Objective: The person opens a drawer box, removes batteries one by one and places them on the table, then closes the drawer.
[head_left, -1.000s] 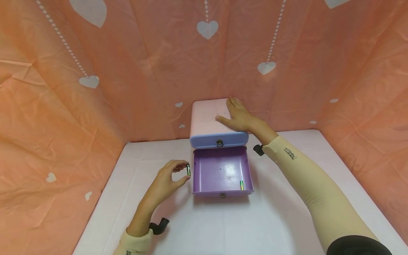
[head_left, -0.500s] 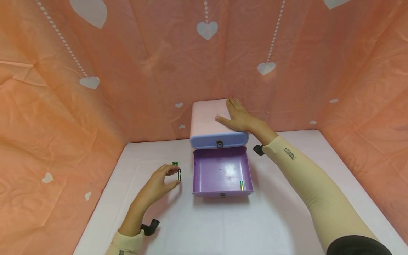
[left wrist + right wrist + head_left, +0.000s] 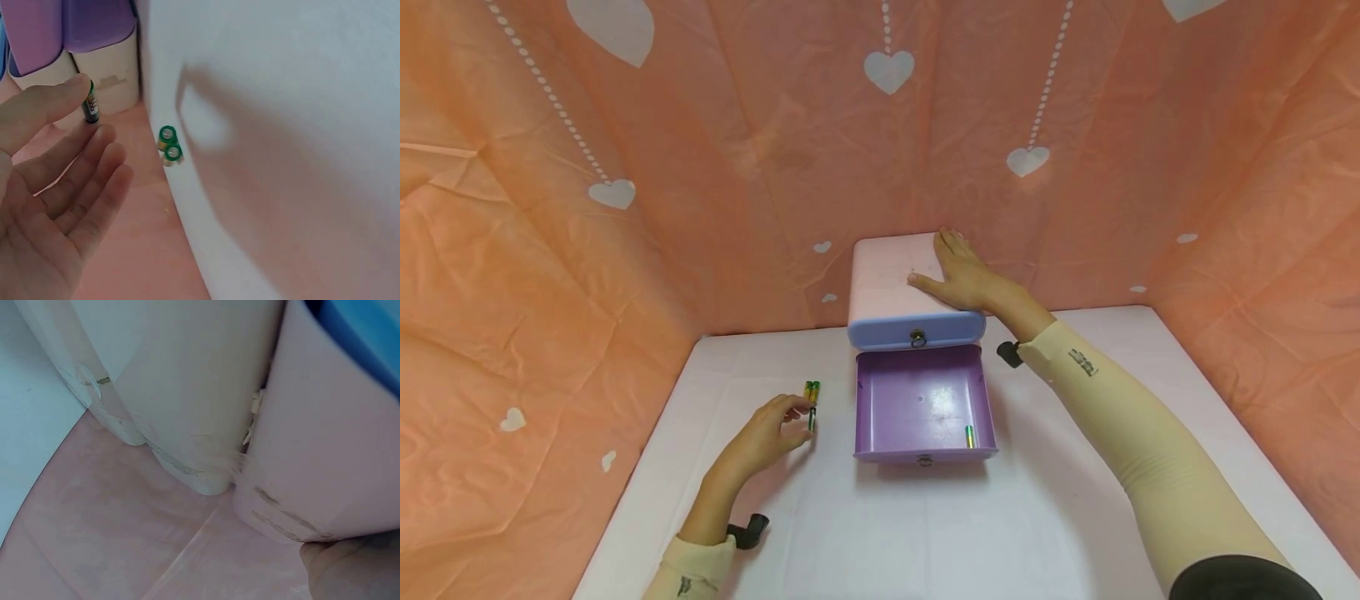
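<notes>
My left hand [image 3: 760, 437] pinches a small battery [image 3: 91, 105] end to end between thumb and fingertip, left of the pulled-out purple drawer [image 3: 895, 400]. Just beyond those fingers, two green-and-gold batteries [image 3: 812, 389] stand side by side on the white table; the left wrist view shows their green-ringed ends. Inside the drawer, one more battery [image 3: 969, 437] lies near the front right corner. My right hand [image 3: 961, 273] rests with spread fingers on the pink top of the drawer cabinet [image 3: 887, 279]; the right wrist view catches only a bit of it at the lower right.
Above the purple drawer, a blue drawer [image 3: 880, 333] with a ring pull is closed. An orange cloth [image 3: 760, 167] with white hearts hangs behind and at both sides. White table surface [image 3: 865, 533] extends in front of the cabinet.
My left hand has moved left, away from the drawer's side, with the battery still pinched, then slightly lower beside the two batteries, which have come into sight. My right hand stays put.
</notes>
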A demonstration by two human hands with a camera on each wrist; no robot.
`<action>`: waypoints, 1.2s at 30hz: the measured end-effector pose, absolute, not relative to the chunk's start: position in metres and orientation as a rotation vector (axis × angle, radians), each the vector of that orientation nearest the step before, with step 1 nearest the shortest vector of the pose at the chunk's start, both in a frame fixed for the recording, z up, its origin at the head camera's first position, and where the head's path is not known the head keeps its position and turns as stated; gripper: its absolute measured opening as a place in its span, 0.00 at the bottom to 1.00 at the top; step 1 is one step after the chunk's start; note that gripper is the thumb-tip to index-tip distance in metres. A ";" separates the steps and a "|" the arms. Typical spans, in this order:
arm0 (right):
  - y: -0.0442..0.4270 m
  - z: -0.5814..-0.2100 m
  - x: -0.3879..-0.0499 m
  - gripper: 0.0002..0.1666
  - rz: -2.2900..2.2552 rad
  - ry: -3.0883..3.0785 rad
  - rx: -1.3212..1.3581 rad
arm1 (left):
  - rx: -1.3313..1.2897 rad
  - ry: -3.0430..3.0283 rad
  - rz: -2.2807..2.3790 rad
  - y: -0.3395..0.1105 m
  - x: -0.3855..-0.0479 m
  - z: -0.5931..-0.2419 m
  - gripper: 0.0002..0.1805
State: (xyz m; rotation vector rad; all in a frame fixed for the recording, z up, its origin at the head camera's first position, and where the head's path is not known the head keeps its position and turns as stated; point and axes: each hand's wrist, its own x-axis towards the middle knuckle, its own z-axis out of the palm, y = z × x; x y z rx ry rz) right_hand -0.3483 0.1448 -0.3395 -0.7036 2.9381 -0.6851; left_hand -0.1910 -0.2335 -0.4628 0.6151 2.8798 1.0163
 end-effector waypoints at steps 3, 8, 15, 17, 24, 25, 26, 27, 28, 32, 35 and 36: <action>0.145 -0.340 -0.348 0.62 -0.682 2.940 -0.706 | 0.599 2.869 0.984 -0.236 -0.193 -0.467 0.21; 0.144 -0.340 -0.348 0.62 -0.668 2.939 -0.701 | 0.607 2.858 0.928 -0.238 -0.197 -0.474 0.22; 0.144 -0.338 -0.347 0.63 -0.674 2.933 -0.699 | 0.512 2.823 0.870 -0.238 -0.200 -0.482 0.21; 0.144 -0.338 -0.347 0.63 -0.679 2.930 -0.701 | 0.482 2.816 0.859 -0.238 -0.201 -0.483 0.21; 0.144 -0.337 -0.346 0.63 -0.679 2.929 -0.697 | 0.481 2.829 0.829 -0.236 -0.200 -0.483 0.20; 0.144 -0.337 -0.346 0.63 -0.678 2.930 -0.696 | 0.483 2.832 0.826 -0.236 -0.199 -0.482 0.20; 0.144 -0.337 -0.346 0.63 -0.678 2.930 -0.696 | 0.484 2.835 0.822 -0.235 -0.199 -0.482 0.20; 0.144 -0.337 -0.345 0.63 -0.678 2.929 -0.695 | 0.485 2.839 0.816 -0.235 -0.199 -0.482 0.20; 0.144 -0.337 -0.345 0.64 -0.679 2.928 -0.695 | 0.488 2.843 0.808 -0.235 -0.198 -0.481 0.20; 0.145 -0.338 -0.346 0.64 -0.683 2.926 -0.696 | 0.482 2.857 0.787 -0.234 -0.198 -0.481 0.21; 0.145 -0.338 -0.346 0.63 -0.682 2.926 -0.699 | 0.484 2.862 0.780 -0.234 -0.198 -0.482 0.21; 0.144 -0.338 -0.346 0.63 -0.681 2.927 -0.700 | 0.483 2.864 0.778 -0.234 -0.198 -0.482 0.21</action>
